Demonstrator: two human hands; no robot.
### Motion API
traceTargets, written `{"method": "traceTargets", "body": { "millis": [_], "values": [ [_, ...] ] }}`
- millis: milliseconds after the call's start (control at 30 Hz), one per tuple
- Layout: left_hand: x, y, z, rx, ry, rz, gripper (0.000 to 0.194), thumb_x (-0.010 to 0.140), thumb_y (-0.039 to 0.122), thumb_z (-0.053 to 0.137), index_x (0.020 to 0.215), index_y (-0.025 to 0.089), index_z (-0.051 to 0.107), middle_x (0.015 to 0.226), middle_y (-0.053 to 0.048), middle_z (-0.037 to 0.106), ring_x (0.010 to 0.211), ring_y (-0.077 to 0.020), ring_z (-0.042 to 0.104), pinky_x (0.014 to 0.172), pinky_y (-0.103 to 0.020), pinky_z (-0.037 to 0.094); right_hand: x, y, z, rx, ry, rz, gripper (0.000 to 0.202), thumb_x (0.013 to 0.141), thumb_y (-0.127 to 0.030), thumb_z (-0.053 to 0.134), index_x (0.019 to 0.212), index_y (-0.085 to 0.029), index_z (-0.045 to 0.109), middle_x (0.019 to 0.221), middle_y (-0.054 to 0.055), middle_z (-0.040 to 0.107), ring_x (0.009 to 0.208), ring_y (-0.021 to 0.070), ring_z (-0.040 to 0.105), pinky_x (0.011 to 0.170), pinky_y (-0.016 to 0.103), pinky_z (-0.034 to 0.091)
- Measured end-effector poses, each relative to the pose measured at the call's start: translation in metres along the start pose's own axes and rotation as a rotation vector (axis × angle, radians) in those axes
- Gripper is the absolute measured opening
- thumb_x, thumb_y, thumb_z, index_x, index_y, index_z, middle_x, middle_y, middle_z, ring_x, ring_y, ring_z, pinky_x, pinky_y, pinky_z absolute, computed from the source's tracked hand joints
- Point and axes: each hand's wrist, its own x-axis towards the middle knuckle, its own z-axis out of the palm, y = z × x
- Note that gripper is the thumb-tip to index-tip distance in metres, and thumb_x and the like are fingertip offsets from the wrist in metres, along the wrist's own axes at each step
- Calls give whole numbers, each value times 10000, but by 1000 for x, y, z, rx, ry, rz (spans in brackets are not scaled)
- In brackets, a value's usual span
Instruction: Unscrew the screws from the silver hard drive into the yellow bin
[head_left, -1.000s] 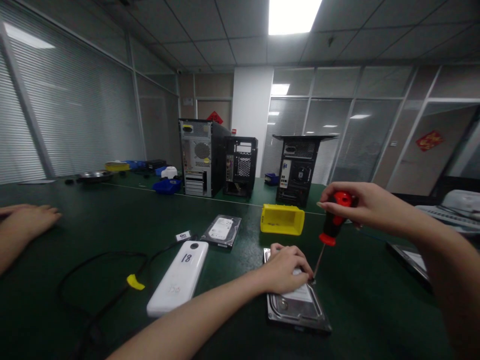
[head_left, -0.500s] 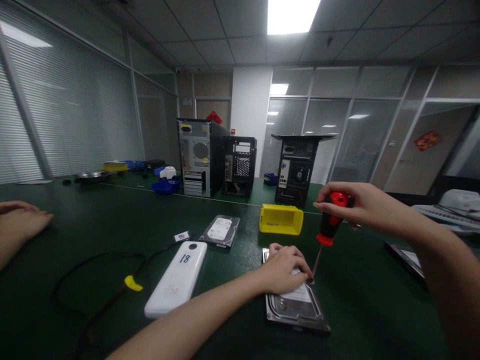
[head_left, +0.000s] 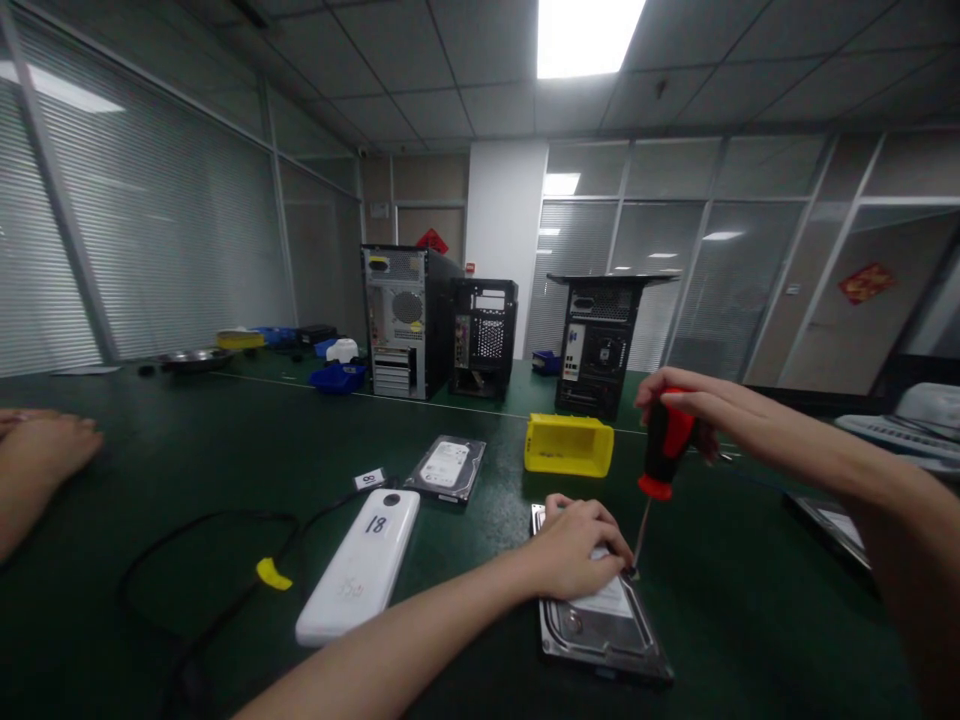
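A silver hard drive (head_left: 622, 640) lies on the green table in front of me. My left hand (head_left: 583, 550) grips it across the top, fingers curled over toward its right edge. My right hand (head_left: 686, 410) is closed round the red and black handle of a screwdriver (head_left: 664, 450). The shaft slants down, and its tip meets the drive's right edge beside my left fingertips. What lies right under the tip is too small to make out. Part of the drive's white label shows beneath my left hand.
Behind the drive stands a yellow bin (head_left: 568, 447) with small bits inside. A second hard drive (head_left: 448, 467), a white power bank (head_left: 360, 570) marked 18 and a black cable (head_left: 210, 517) lie left. Computer cases (head_left: 409, 320) stand farther back. Another person's hand (head_left: 49, 450) rests at far left.
The screwdriver handle has turned in my right hand, and those fingers have shifted round it. My left hand stays on the hard drive. The whole view has moved slightly.
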Motion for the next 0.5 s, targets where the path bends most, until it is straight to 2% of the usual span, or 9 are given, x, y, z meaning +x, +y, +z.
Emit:
{"method": "traceTargets", "body": {
  "millis": [67,167,267,333,400,500],
  "values": [
    [0,0,1,-3,11,3,174,876,264,517,920,234,683,1081,-22,597,1118,-203,511,972,-415,252,-1,-1,-1,11,-1,11,523,883,-632,291,1202,-266,485,910,51,616,631,152,576,537,273,497],
    [0,0,3,-11,27,-1,166,872,245,519,900,227,682,1079,-19,602,1112,-207,513,980,-421,234,-1,-7,0,-52,58,8,554,849,-646,380,1240,-262,464,836,41,610,591,150,560,505,266,478],
    [0,1,4,-13,32,-10,165,866,234,520,881,227,684,1078,-15,605,1101,-217,516,985,-429,223,2,-12,3,-138,93,3,483,834,-620,442,1078,-221,563,796,47,616,575,145,534,485,256,447],
    [1,1,4,-12,28,-7,166,866,238,519,884,230,684,1080,-11,604,1097,-216,518,985,-428,226,3,-13,4,-150,104,13,460,855,-607,409,985,-205,594,792,57,624,583,149,529,495,262,439],
    [1,0,3,-7,23,-1,168,869,247,515,886,234,682,1079,-11,602,1100,-217,517,981,-427,235,2,-12,4,-115,120,30,496,884,-605,328,993,-204,600,833,71,636,605,159,535,530,283,452],
    [1,-2,3,-1,23,9,168,870,256,513,904,236,676,1077,-15,600,1107,-219,513,976,-426,249,1,-10,3,-24,103,23,553,902,-603,258,1111,-217,594,1040,98,642,763,206,583,623,318,492]
  ]
}}
